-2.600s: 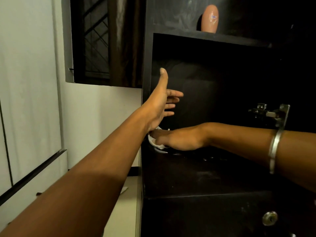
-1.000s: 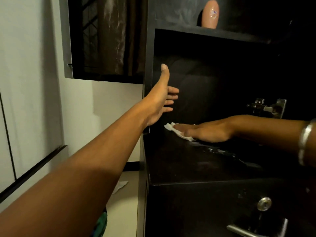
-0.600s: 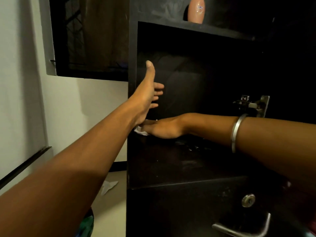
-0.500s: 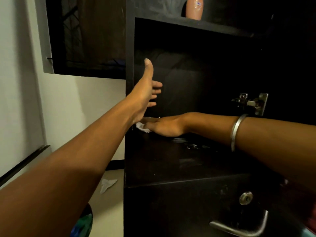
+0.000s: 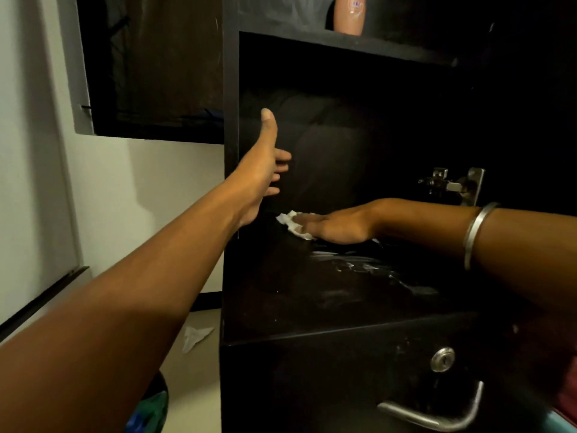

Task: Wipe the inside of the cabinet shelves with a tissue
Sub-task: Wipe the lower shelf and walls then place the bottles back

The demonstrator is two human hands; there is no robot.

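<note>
Bottle (image 5: 349, 14) label unreadable, right hand (image 5: 338, 228) flat on tissue (image 5: 292, 225), left hand (image 5: 263, 170) grip apart

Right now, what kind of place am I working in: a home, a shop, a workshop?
Most likely a room in a home, perhaps a bedroom. A dark wardrobe-style cabinet with a keyed lock and lever handle stands by a plain wall; a toiletry-like bottle sits on the upper shelf, and a window adjoins it.

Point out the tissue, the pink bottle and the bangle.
tissue (image 5: 288, 221), head view, crumpled white edge beyond the fingertips.
pink bottle (image 5: 349, 14), head view, middle of its body.
bangle (image 5: 474, 231), head view, front of the band.
</note>
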